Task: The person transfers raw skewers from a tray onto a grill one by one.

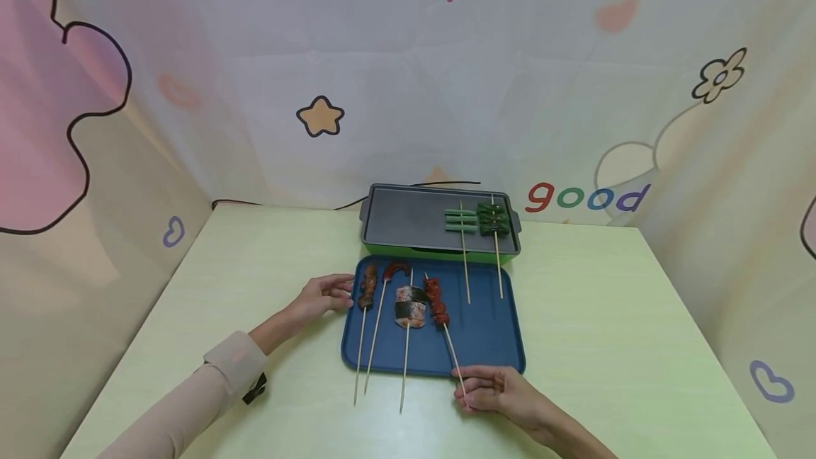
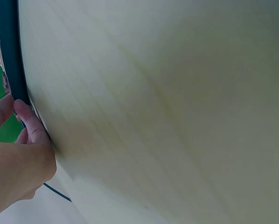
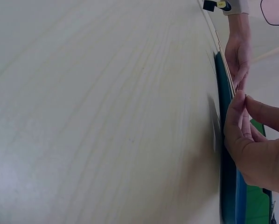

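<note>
Right hand (image 1: 503, 392) pinches the bare end of the red skewer (image 1: 438, 307) where its stick overhangs the near rim of the blue tray (image 1: 491, 346); the meat end lies on the tray, just right of the wrapped skewer (image 1: 410, 307). In the right wrist view the fingertips (image 3: 237, 100) close on the thin stick at the tray edge. To do this pick-up well, the judgement is that the pinch should stay near the stick's end, the lift begin at the handle so the meat pivots clear of its neighbour, and the stick be kept roughly level so the pieces do not slide.

Left hand (image 1: 321, 296) rests at the tray's left rim, fingers (image 2: 30, 119) lightly curled, tips touching the edge beside the brown skewer (image 1: 367, 287); it grips nothing that can be seen and appears to steady the tray. Holding that contact should keep the tray from shifting as the skewer comes off.

Pose: right forearm enters from the lower right, hand low on the table (image 1: 255, 261), palm down. Left forearm, in a pale sleeve (image 1: 210, 381), crosses from the lower left, wrist slightly raised. Beyond the tray stands the grill (image 1: 408, 222), carrying two green skewers (image 1: 478, 219) whose sticks reach back over the tray.
</note>
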A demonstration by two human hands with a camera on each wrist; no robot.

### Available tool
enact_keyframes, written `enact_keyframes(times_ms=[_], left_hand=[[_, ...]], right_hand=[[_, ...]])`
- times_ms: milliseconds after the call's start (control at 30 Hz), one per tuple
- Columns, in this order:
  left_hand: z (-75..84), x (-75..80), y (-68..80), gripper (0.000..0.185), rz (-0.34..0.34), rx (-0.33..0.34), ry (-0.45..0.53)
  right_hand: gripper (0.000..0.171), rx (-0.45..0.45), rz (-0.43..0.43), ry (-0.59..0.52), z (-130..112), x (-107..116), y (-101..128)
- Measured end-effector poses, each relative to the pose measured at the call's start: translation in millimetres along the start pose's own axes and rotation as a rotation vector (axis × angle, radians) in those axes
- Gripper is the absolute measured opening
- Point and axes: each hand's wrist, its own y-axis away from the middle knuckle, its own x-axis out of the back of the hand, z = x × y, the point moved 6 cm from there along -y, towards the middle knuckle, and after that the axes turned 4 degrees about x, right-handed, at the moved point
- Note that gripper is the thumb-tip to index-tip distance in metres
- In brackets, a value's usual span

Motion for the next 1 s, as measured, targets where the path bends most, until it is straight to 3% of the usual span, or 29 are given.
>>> enact_keyframes(times_ms=[633,1000], left_hand=[[0.5,-2.3,1.0,0.057,-0.033,-0.047,0.008],[1.3,-1.2,3.2,0.059,-0.045,-0.064,0.033]], right_hand=[[0.059,-0.001,0.047,-0.003,4.3,7.0,2.9],[0.06,0.062,0.004,-0.02,-0.3,5.3,3.0]])
